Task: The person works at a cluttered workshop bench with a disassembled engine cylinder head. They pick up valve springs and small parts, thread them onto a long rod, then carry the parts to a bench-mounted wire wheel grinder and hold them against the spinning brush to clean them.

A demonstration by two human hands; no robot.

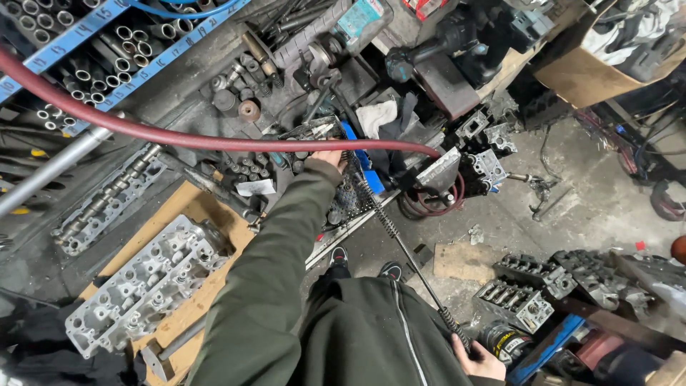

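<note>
On bench, left hand (330, 156), red hose (214, 141)

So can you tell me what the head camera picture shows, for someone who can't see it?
A person in a green jacket reaches the left hand out to a cluttered workbench, while the right hand grips the end of a long thin metal rod. A red hose crosses the bench, and a grey engine part lies on a wooden board.

Cyl. head (143, 286) dull cast metal; board (204, 214) matt wood; hose (179, 136) smooth rubber.
</note>
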